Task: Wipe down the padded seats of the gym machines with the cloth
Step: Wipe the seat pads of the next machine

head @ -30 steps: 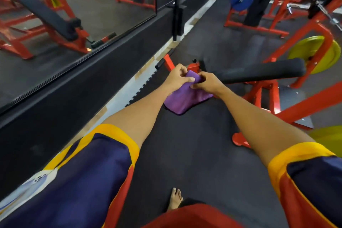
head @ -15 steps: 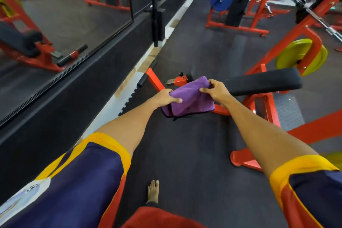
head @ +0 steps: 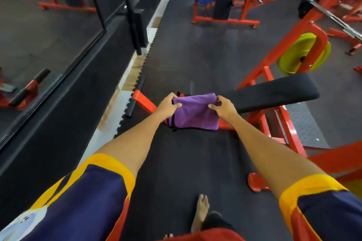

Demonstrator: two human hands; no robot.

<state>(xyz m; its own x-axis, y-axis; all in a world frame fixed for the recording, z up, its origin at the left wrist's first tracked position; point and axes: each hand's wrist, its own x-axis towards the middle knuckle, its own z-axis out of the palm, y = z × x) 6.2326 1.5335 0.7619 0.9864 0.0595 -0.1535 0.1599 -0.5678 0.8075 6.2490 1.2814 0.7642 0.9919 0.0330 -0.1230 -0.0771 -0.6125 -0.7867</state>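
1. Gym floor, mid-clean: we hold the purple cloth [head: 194, 113] stretched in the air between both hands, at the near end of the black padded bench [head: 274, 92] and seemingly clear of it.
2. The left grip [head: 169, 104] is clamped on the cloth's left edge, thumb on top. The right grip [head: 223, 108] is clamped on the right edge the same way.
3. A second ago the cloth was a bunched wad between hands held close together. Now it is a flat folded rectangle, and the hands have drawn apart.
4. We judge the folding finished and the cloth ready. The first stroke along this pad has yet to land.
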